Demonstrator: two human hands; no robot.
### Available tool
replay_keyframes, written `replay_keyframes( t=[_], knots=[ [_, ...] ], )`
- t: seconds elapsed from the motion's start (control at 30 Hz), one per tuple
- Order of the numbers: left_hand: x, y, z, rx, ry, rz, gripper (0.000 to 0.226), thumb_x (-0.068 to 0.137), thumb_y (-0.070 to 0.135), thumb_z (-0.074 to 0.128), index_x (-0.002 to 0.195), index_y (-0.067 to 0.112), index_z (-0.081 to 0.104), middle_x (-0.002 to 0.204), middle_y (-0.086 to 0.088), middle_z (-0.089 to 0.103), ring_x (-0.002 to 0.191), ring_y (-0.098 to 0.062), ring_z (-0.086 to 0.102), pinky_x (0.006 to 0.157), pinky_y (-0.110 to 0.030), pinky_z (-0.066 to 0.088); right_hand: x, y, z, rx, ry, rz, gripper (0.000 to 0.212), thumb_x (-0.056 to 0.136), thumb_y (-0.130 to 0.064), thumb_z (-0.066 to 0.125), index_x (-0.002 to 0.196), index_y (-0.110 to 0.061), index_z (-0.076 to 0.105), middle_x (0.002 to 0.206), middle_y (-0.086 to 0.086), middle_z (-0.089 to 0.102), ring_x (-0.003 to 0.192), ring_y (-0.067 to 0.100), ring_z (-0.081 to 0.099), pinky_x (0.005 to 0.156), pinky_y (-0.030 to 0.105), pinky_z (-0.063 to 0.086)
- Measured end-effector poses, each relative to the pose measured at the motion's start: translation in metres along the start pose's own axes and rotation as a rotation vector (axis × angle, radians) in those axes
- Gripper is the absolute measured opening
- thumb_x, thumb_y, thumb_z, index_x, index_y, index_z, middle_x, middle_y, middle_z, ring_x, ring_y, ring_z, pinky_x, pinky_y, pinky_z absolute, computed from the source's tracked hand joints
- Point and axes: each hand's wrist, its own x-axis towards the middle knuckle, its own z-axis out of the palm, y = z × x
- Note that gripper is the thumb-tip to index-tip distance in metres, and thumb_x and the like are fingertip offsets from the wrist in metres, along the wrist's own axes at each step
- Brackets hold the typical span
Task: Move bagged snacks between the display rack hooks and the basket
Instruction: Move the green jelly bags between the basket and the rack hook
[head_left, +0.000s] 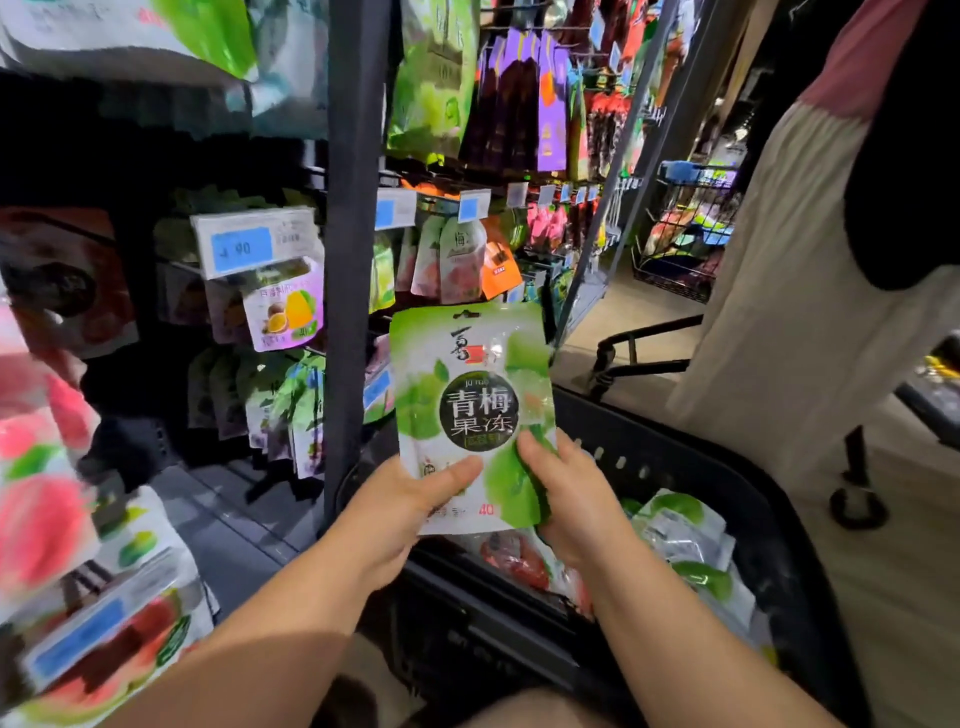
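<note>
Right now you hold one green bag (467, 395) upright in the air, just in front of the rack post (353, 260) and above the near corner of the basket (675, 457). It touches neither a hook nor the basket. Both hands pinch its lower part: your left hand (400, 504) lays its thumb across the front at the bottom left, and your right hand (571, 493) sets its thumb on the front at the bottom right. The other fingers are behind the bag, out of sight.

So this bag is mid-transfer, and the task looks partly done. More bags (680, 530) lie in the basket, green ones to the right and a red one under the bag you hold. The rack already carries rows of hanging bags (457, 260) below price tags (241, 249). With the bag held top up and facing the rack, it is probably bound for a hook, though the frame does not settle the direction. If so, this bag has yet to be hung, and the ones in the basket wait their turn
</note>
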Motion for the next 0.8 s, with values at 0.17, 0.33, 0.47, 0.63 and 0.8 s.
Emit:
replay_keyframes(
  t=[0.17, 0.33, 0.47, 0.63, 0.8],
  knots=[
    [0.001, -0.017, -0.004, 0.081, 0.03, 0.032, 0.053, 0.067, 0.013, 0.079, 0.118, 0.011, 0.065, 0.109, -0.01, 0.074, 0.106, -0.032, 0.068, 0.097, -0.048, 0.052, -0.004, -0.004, -0.072, -0.559, 0.001, 0.062, 0.013, 0.098, -0.027, 0.059, 0.109, -0.029, 0.066, 0.106, -0.008, 0.07, 0.091, 0.001, 0.067, 0.075, 0.023, 0.051],
    [0.003, -0.03, -0.002, 0.109, 0.036, 0.021, 0.044, 0.076, 0.004, 0.071, 0.119, 0.008, 0.064, 0.109, -0.01, 0.074, 0.103, -0.03, 0.069, 0.09, -0.04, 0.056, -0.01, -0.003, -0.173, -1.14, 0.043, 0.389, 0.026, 0.089, -0.035, 0.072, 0.113, -0.027, 0.067, 0.105, -0.007, 0.066, 0.102, 0.014, 0.063, 0.093, 0.031, 0.051],
    [0.005, -0.032, -0.001, 0.14, 0.03, 0.027, 0.039, 0.079, -0.001, 0.068, 0.117, 0.01, 0.064, 0.108, -0.008, 0.074, 0.097, -0.024, 0.071, 0.082, -0.03, 0.059, -0.02, 0.015, -0.208, -1.385, 0.089, 0.613, 0.063, 0.085, -0.043, 0.073, 0.139, -0.024, 0.05, 0.14, -0.004, 0.049, 0.128, 0.02, 0.05, 0.102, 0.028, 0.043],
    [0.006, -0.035, 0.0, 0.136, 0.046, 0.019, 0.035, 0.08, 0.0, 0.067, 0.113, 0.011, 0.066, 0.104, -0.008, 0.075, 0.09, -0.023, 0.073, 0.072, -0.027, 0.06, -0.019, 0.027, -0.218, -1.52, 0.195, 0.863, 0.102, 0.073, -0.056, 0.08, 0.152, -0.018, 0.028, 0.153, 0.012, 0.035, 0.134, 0.032, 0.043, 0.105, 0.039, 0.044],
    [0.006, -0.037, 0.003, 0.11, 0.031, 0.022, 0.038, 0.079, 0.001, 0.067, 0.116, 0.012, 0.065, 0.105, -0.007, 0.075, 0.091, -0.022, 0.073, 0.07, -0.027, 0.06, -0.018, 0.031, -0.225, -1.5, 0.233, 0.997, 0.105, 0.067, -0.062, 0.081, 0.146, -0.01, 0.035, 0.146, 0.009, 0.047, 0.128, 0.029, 0.05, 0.102, 0.038, 0.045]
  ],
)
